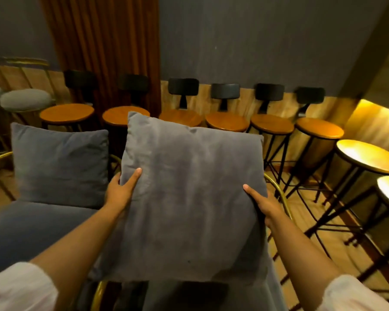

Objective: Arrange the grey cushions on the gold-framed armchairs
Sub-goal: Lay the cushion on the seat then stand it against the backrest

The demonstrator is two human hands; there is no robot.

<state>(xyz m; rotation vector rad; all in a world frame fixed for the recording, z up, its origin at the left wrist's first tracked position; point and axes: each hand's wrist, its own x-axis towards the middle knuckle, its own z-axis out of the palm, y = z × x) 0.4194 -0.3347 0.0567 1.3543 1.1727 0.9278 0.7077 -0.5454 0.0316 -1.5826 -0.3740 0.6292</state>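
Nearest the camera, two pale sleeves framed the bottom corners, and from them both forearms reached forward to a grey cushion (189, 198) held upright between the hands. On its left edge the left hand (121, 189) was closed, with the forefinger laid across the front face; low on the right edge the right hand (264, 205) gripped likewise, thumb forward, the other fingers hidden behind the fabric. Neither hand looked nearer than the other. The cushion stood roughly square, tilted a little with its top leaning away from the person, so the seat back it was probably meant for lay straight ahead and below. It covered most of the near armchair (279, 191), of which only slivers of gold frame showed at the right and beneath the lower edge; whether the cushion already touched the seat could not be told. Just beside it to the left, a second grey cushion (58, 164) stood upright against the back of the left armchair (32, 225). Beyond, a row of wooden-topped stools (227, 121) lined the grey wall, blurred and dim.
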